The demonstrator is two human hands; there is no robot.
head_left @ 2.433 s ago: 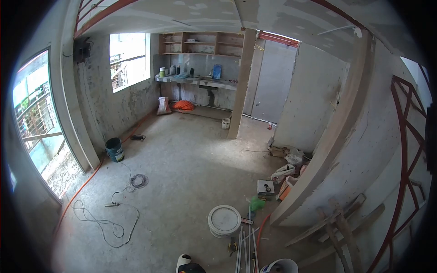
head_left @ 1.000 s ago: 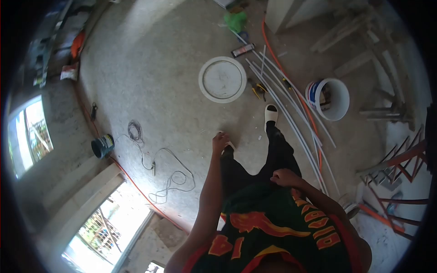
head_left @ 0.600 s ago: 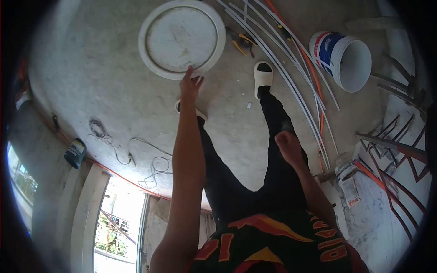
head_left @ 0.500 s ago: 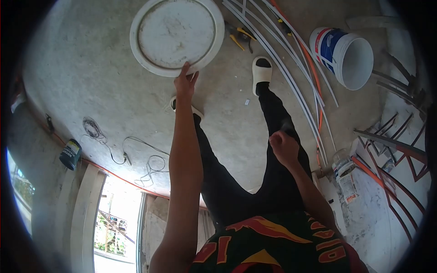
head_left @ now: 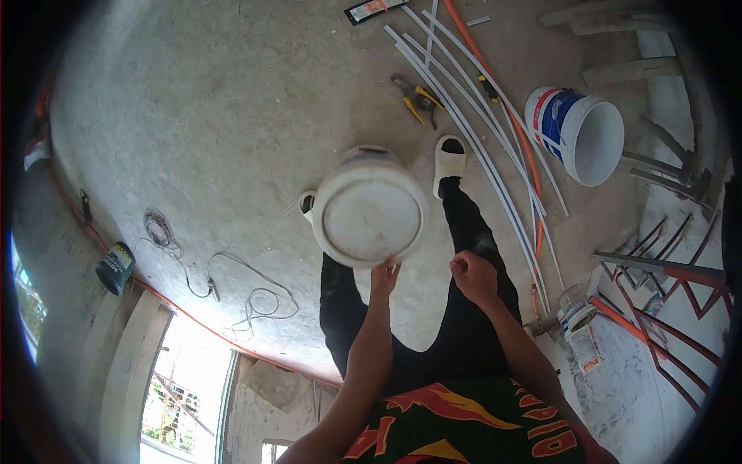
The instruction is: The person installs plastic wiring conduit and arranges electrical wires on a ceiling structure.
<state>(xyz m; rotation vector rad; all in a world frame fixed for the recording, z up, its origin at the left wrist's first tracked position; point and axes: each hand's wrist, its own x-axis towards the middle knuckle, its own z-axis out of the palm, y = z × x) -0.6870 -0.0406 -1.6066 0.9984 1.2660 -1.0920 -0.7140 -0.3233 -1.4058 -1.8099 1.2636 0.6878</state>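
Note:
A white bucket (head_left: 372, 220) stands between my feet, its round, scuffed end facing up toward me. Part of its printed side shows beyond that end. My left hand (head_left: 384, 277) grips the near rim, fingertips at the edge and the rest of the fingers hidden from view. Over my right thigh, my right hand (head_left: 474, 277) is curled into a loose fist with nothing showing in it. The bucket overlaps my left slipper (head_left: 308, 204) in this view, while the right slipper (head_left: 450, 157) rests on the floor to its right.
Yellow-handled pliers (head_left: 413, 108) lie ahead, near long white strips (head_left: 471, 139) and an orange hose (head_left: 519, 147). A second bucket (head_left: 576, 135) lies tipped at right, above metal frames (head_left: 665, 267). Loose wire (head_left: 267, 301) and a dark tub (head_left: 116, 267) are at left.
The bucket has come back toward my body and right, with my left hand still at its rim; its side now shows. My right hand stays curled. The view has shifted slightly forward.

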